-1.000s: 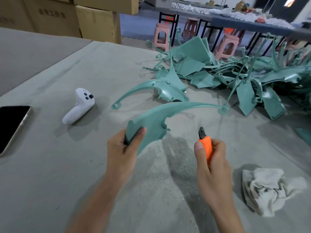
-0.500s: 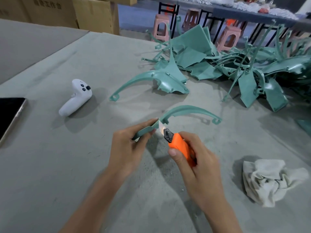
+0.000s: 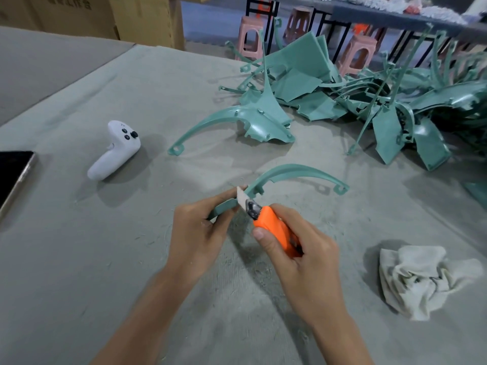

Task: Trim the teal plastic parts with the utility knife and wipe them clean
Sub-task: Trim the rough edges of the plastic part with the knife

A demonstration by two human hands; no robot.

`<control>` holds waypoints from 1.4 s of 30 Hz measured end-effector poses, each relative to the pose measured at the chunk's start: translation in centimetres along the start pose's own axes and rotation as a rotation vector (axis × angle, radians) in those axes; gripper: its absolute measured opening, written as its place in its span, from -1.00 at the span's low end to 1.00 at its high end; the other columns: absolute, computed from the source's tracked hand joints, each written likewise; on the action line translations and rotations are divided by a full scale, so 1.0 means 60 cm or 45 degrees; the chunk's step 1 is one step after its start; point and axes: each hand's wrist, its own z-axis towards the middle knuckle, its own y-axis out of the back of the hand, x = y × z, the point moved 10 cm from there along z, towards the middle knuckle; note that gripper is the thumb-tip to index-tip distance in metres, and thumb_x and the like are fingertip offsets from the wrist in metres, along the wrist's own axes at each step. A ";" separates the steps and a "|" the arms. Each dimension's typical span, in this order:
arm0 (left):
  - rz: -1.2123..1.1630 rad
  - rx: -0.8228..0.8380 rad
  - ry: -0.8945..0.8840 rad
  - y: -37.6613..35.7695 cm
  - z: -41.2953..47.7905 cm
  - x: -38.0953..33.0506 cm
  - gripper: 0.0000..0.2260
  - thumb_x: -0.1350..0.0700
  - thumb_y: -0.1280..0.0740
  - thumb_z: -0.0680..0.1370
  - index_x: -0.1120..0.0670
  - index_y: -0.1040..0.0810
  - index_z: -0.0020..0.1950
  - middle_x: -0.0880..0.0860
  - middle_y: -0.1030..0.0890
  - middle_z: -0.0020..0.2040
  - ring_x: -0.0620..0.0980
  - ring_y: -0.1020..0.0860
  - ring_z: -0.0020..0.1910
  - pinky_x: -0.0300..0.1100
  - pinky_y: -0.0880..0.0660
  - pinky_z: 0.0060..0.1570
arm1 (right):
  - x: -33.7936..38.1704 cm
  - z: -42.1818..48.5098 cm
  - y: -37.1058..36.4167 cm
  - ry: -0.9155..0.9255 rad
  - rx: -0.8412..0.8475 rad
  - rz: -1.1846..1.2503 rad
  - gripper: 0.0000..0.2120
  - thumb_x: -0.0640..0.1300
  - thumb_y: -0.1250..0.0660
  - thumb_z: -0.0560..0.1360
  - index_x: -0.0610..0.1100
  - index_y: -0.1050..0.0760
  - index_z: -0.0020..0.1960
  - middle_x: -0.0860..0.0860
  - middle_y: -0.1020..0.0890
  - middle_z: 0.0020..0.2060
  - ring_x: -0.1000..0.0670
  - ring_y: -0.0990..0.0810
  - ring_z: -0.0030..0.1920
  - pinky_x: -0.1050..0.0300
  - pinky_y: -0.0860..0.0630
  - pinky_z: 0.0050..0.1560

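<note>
Left hand [image 3: 197, 227]: I see its fingers pinching the near end of the curved teal part [image 3: 297, 171], over the worktop [image 3: 105, 259]
Right hand [image 3: 297, 259]: fingers curled round the orange utility knife [image 3: 274, 227], blade against the part's edge
Rag [image 3: 421, 280]: crumpled, right of the hands

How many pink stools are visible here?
3. Left stool past the table, rear stool beyond it, right stool behind the teal pile, which may hide more.

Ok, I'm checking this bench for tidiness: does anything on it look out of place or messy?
A white controller and a phone lie at the left, unrelated to trimming. Fine shavings litter the table, and the teal parts beyond are heaped in a tangle.
</note>
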 end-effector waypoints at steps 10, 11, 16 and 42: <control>0.052 0.019 0.037 -0.004 -0.004 -0.001 -0.84 0.32 -0.38 0.44 0.21 -0.70 -0.03 -0.32 -0.50 -0.30 -0.44 -0.35 -0.49 -0.63 -0.21 -0.42 | 0.010 0.005 0.012 0.087 0.007 0.034 -0.62 0.14 -0.37 0.50 -0.15 -0.65 0.06 0.32 -0.36 -0.38 0.22 -0.37 -0.40 0.49 -0.23 -0.34; 0.063 0.017 0.053 -0.003 -0.004 0.001 -0.89 0.34 -0.37 0.44 0.22 -0.68 -0.13 -0.26 -0.46 -0.35 -0.40 -0.33 -0.51 -0.61 -0.20 -0.43 | 0.012 0.004 0.009 0.094 0.016 0.064 -0.63 0.14 -0.37 0.50 -0.15 -0.66 0.06 0.33 -0.35 -0.38 0.22 -0.37 -0.40 0.48 -0.22 -0.34; -0.001 0.001 0.033 0.000 -0.006 -0.010 -0.74 0.27 -0.42 0.48 0.11 -0.62 0.15 -0.33 -0.44 -0.09 -0.36 -0.41 -0.47 -0.64 -0.23 -0.37 | -0.015 0.011 0.021 -0.029 -0.045 0.072 -0.72 0.16 -0.40 0.49 -0.03 -0.65 0.01 0.11 -0.36 -0.48 0.16 -0.31 -0.45 0.42 -0.21 -0.40; 0.079 0.034 -0.086 -0.004 -0.011 -0.017 -0.69 0.37 -0.44 0.43 0.11 -0.65 0.12 -0.25 -0.43 -0.01 -0.42 -0.42 -0.39 -0.70 -0.21 -0.28 | -0.011 0.014 0.029 0.004 -0.009 0.078 -0.75 0.12 -0.42 0.48 -0.06 -0.67 -0.05 0.05 -0.33 -0.46 0.14 -0.26 -0.47 0.40 -0.18 -0.42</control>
